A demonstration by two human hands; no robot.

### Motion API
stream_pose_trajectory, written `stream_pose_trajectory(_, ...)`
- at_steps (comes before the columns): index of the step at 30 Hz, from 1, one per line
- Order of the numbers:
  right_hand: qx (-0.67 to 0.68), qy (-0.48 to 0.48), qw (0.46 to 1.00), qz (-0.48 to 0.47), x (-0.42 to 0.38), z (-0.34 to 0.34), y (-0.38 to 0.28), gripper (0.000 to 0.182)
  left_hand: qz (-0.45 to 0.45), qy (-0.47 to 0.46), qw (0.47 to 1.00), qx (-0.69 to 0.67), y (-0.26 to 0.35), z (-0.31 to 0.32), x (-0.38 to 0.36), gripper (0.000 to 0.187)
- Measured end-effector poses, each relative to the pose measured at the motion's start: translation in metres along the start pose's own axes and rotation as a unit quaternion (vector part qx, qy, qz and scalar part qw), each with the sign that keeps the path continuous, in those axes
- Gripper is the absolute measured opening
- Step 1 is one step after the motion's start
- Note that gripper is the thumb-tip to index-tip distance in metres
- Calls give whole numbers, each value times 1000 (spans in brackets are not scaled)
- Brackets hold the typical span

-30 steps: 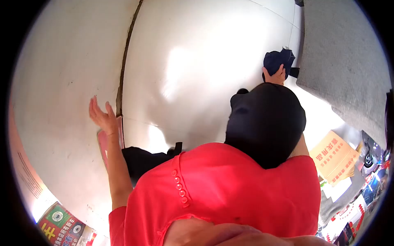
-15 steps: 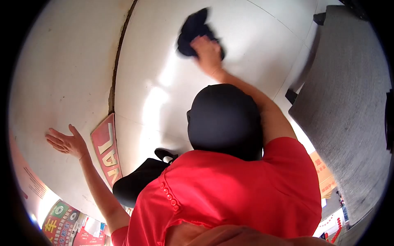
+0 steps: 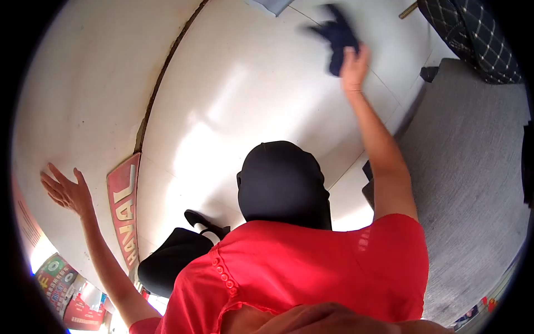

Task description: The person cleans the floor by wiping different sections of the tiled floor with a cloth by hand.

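Note:
My right hand (image 3: 354,67) is stretched out far over the pale tiled floor (image 3: 267,106), its fingers closed on a dark navy cloth (image 3: 340,42). The cloth is blurred, with loose ends flung up and to the left. Off to the other side, my left hand (image 3: 67,192) has its fingers spread and holds nothing. It overlaps a large white surface (image 3: 100,89) beside a red HAVAL sign (image 3: 125,200). My bent knee in black trousers (image 3: 283,186) stands between the two arms.
A grey upholstered seat (image 3: 467,183) fills the right side, with a black quilted item (image 3: 473,39) on its far end. A grey object (image 3: 271,4) shows at the top edge. My black shoe (image 3: 206,222) is on the floor. Printed posters (image 3: 83,312) appear lower left.
My right hand has swept the cloth to the right. My left hand has shifted slightly left and stays spread. The view has moved, bringing the quilted item and grey object into sight.

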State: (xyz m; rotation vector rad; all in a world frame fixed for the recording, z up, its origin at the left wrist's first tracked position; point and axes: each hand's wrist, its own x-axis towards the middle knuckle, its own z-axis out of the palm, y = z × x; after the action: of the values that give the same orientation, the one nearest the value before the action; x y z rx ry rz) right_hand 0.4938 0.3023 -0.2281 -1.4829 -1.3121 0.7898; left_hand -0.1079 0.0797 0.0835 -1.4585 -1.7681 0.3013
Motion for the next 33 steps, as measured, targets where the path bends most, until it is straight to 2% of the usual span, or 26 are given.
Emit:
stream_pose_trajectory(1,-84,77,994,-4,26,-27,38,43,-5,-3,1000,4,2,-2,2,80)
stream_pose_trajectory(3,-163,174,970,-43,64,-85,88,51,24,0,1000,15,5,-3,8,82)
stream_pose_trajectory(4,-256,224,938,-67,76,-116,131,52,18,-4,1000,24,6,-3,8,82)
stream_pose_trajectory(5,-330,241,911,-48,78,-143,155,53,18,-4,999,27,7,-2,8,83)
stream_pose_trajectory(6,-406,216,885,72,76,-165,169,58,17,-5,999,32,6,-2,8,84)
stream_pose_trajectory(7,-444,145,857,216,77,-189,182,64,16,-6,999,37,6,-2,8,84)
stream_pose_trajectory(8,-422,136,829,340,88,-204,200,70,18,-9,999,37,6,-3,8,84)
stream_pose_trajectory(9,-453,105,818,338,96,-206,206,73,23,-12,999,35,6,-4,8,85)
stream_pose_trajectory(11,-439,118,803,385,127,-189,200,76,24,-21,999,37,6,-4,8,84)
stream_pose_trajectory(13,-448,63,818,355,164,-182,209,79,25,-27,999,37,3,-6,6,84)
stream_pose_trajectory(15,-474,-35,841,260,212,-164,243,79,1,-78,994,83,-3,-2,2,84)
stream_pose_trajectory(17,-454,-100,872,154,250,-123,246,75,-11,-116,988,102,-6,-3,0,83)
stream_pose_trajectory(18,-484,-55,864,129,249,-89,240,71,-17,-132,986,103,-6,-3,0,82)
stream_pose_trajectory(19,-473,-72,867,140,231,-56,173,70,-16,-134,985,104,-5,-3,0,82)
stream_pose_trajectory(20,-494,-73,866,25,246,-35,219,68,-16,-134,986,101,-5,-3,1,82)
stream_pose_trajectory(21,-473,-85,877,2,218,-10,158,65,-15,-136,986,97,-5,-4,1,81)
stream_pose_trajectory(23,-436,-46,887,-148,175,36,133,54,3,-112,990,85,-3,-5,3,80)
stream_pose_trajectory(24,-373,-58,907,-188,155,55,128,48,19,-85,994,73,-3,-5,5,80)
stream_pose_trajectory(25,-377,-59,896,-226,119,72,99,44,22,-81,994,68,-5,-3,7,80)
stream_pose_trajectory(26,-328,-97,917,-204,88,91,87,40,18,-90,992,83,-7,-1,5,79)
stream_pose_trajectory(27,-339,-105,913,-201,53,109,65,37,12,-100,990,100,-8,0,3,78)
stream_pose_trajectory(28,-317,-93,906,-265,19,126,55,43,2,-108,989,98,-7,1,2,77)
stream_pose_trajectory(29,-276,-177,921,-210,-12,138,25,36,1,-106,990,94,-6,3,2,77)
stream_pose_trajectory(30,-217,-193,928,-232,-47,152,11,31,-5,-106,990,97,-6,2,0,77)
stream_pose_trajectory(31,-205,-266,918,-209,-81,171,4,31,-10,-106,989,101,-7,2,0,77)
stream_pose_trajectory(33,-116,-324,889,-303,-140,191,-11,28,3,-85,993,87,-9,1,1,75)
